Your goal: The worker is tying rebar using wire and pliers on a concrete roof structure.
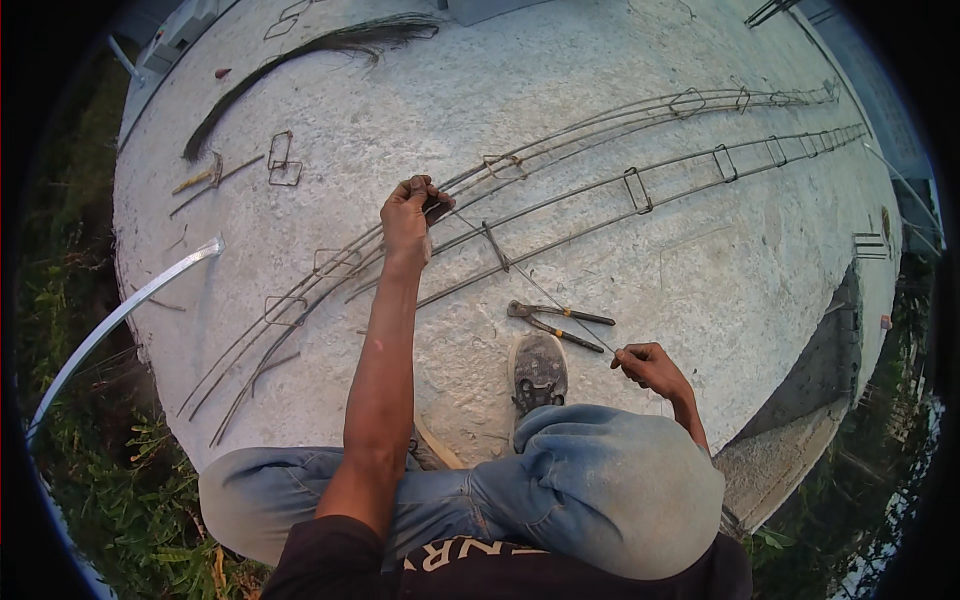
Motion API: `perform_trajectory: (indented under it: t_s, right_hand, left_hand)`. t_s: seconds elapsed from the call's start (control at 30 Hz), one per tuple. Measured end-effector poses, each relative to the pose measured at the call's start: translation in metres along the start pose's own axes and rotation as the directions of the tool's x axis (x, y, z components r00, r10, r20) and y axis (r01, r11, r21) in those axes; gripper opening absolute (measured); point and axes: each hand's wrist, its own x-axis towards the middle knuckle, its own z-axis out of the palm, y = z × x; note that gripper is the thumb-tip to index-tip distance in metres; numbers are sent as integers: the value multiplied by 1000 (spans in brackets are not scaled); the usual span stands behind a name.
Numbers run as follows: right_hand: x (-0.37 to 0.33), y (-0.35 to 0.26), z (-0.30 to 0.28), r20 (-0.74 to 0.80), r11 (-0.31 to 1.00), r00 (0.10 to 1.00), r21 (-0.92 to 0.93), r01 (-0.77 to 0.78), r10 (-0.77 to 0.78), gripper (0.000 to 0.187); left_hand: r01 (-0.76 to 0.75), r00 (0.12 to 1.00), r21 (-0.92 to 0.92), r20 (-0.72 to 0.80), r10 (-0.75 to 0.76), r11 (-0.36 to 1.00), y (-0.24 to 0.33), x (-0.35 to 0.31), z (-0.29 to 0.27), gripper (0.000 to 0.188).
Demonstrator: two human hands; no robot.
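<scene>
A thin steel wire stretches slantwise between my two hands. My left hand is closed with its fingertips pinched together at the wire's far end, right over a set of long rebar rods. At the near end, my right hand pinches the wire beside my right knee. Beneath the wire lie pincers with black and yellow handles, just in front of my shoe. A second, ladder-like rebar frame with rectangular stirrups runs to the far right, and the wire crosses above it.
On the rough concrete slab lie a dark bundle of wires, a loose stirrup and a hammer-like tool. A silvery strip curves over the left edge. At right, the slab has a recessed opening. Plants grow beyond the edges.
</scene>
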Motion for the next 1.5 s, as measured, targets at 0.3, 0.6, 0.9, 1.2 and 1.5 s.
perform_trajectory:
  t_s: [0.3,0.6,0.9,1.2,1.5]
  right_hand:
    - [60,-143,55,-349,770,691,-195,608,-633,52]
    - [119,-144,69,-523,744,615,-55,666,-590,29]
    - [123,-120,70,-433,850,735,-188,492,-522,30]
    - [164,-152,90,-216,673,665,-472,570,-715,28]
    - [199,-162,104,-268,684,652,-484,546,-709,29]
  left_hand:
    - [-43,993,179,115,22,983,-71,-31,49,28]
    - [-264,950,733,310,38,627,-43,-18,10,52]
    - [-517,856,821,501,131,241,-79,-15,-12,29]
    - [-581,809,789,533,249,199,-79,-15,-15,23]
    - [-117,992,984,111,55,134,-58,-24,8,29]
